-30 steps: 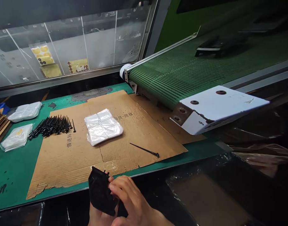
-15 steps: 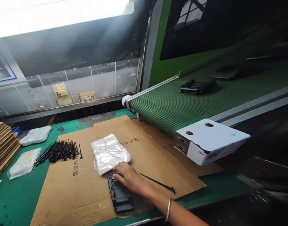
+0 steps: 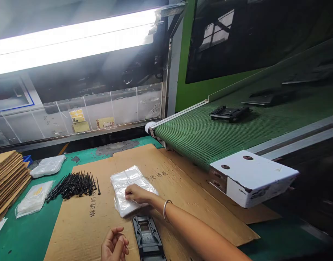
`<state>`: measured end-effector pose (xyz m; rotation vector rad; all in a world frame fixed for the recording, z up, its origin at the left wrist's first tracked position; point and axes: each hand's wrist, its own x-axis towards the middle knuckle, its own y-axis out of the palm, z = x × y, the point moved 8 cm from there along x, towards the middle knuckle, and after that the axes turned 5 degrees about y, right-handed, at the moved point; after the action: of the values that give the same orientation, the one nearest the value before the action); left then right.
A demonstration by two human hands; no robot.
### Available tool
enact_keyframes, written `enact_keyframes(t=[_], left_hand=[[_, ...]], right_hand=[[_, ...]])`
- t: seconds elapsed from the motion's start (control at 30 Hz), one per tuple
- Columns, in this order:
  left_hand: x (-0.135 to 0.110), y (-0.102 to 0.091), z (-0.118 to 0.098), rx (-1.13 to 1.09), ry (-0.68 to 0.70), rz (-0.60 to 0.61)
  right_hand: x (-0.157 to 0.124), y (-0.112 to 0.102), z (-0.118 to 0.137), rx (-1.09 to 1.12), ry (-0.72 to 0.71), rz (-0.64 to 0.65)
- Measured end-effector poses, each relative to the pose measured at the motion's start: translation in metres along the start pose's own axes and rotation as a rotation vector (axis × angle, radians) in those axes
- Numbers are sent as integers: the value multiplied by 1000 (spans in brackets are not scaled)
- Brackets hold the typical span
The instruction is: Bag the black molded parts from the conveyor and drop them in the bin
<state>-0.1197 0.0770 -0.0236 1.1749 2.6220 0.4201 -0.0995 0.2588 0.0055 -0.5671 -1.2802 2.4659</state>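
**Hands at Work Under Factory Lights**

The right hand [image 3: 136,194] lies on a stack of clear plastic bags [image 3: 125,192], fingers together, though whether it grips them cannot be told. The open left hand [image 3: 114,244], fingers loosely curled and empty, sits just beside a black plastic frame [image 3: 148,237] on a brown cardboard sheet [image 3: 190,192] covering the green worktop [image 3: 27,232]. Black pins [image 3: 74,185] lie piled nearby.

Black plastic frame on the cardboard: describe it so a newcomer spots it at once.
On the green table, find the big cardboard sheet. At its near edge, just below the clear bag under the right hand, lies the black plastic frame. It sits beside the left hand, and unlike the similar piece on the belt, it is on the cardboard.
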Motion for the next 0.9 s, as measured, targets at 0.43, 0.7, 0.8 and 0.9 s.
enact_keyframes(t=[0.43,0.7,0.8,0.9], left_hand=[[65,44,-28,787,431,190],[63,54,-15,1022,486,291],[65,53,-18,1019,513,281],[64,50,-26,983,548,210]], right_hand=[[6,-7,-11,304,58,32],[-1,-40,-12,669,46,-180],[-4,-58,-2,812,-18,-214],[-13,-69,17,931,-94,-206]])
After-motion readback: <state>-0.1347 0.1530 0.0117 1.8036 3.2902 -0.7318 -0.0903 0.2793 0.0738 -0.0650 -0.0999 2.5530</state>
